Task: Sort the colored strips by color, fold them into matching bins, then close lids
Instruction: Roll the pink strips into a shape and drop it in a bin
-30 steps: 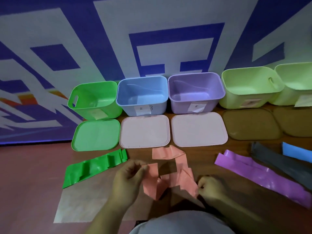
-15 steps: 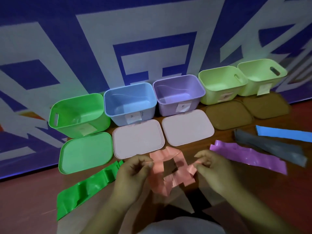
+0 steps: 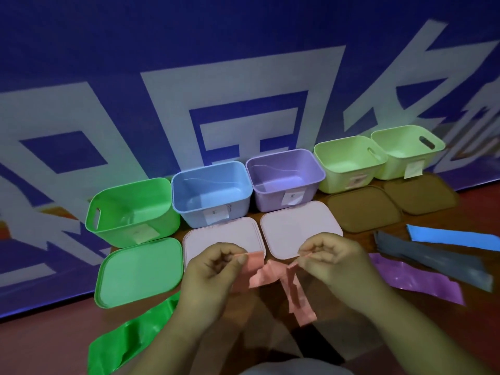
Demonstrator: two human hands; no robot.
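Observation:
A creased pink strip [image 3: 270,277] hangs between my hands above the floor. My left hand [image 3: 216,269] pinches its left end and my right hand [image 3: 332,261] pinches its right end, with one loose tail [image 3: 300,304] drooping down. A green strip [image 3: 130,339] lies at the lower left. To the right lie a purple strip [image 3: 416,280], a grey strip [image 3: 433,258] and a blue strip [image 3: 454,238]. Open bins stand in a row: green bin [image 3: 130,209], blue bin [image 3: 211,190], purple bin [image 3: 284,177] and two light green bins [image 3: 349,163] [image 3: 405,150].
Lids lie flat in front of the bins: a green lid [image 3: 138,272], two pale pink lids [image 3: 219,234] [image 3: 297,223] and two brown lids [image 3: 362,212] [image 3: 419,193]. A blue and white banner wall [image 3: 243,77] rises right behind the bins.
Both hands lifted the pink strip off the floor and pulled its ends apart, so it partly unfolded. The head camera tilted and swung left.

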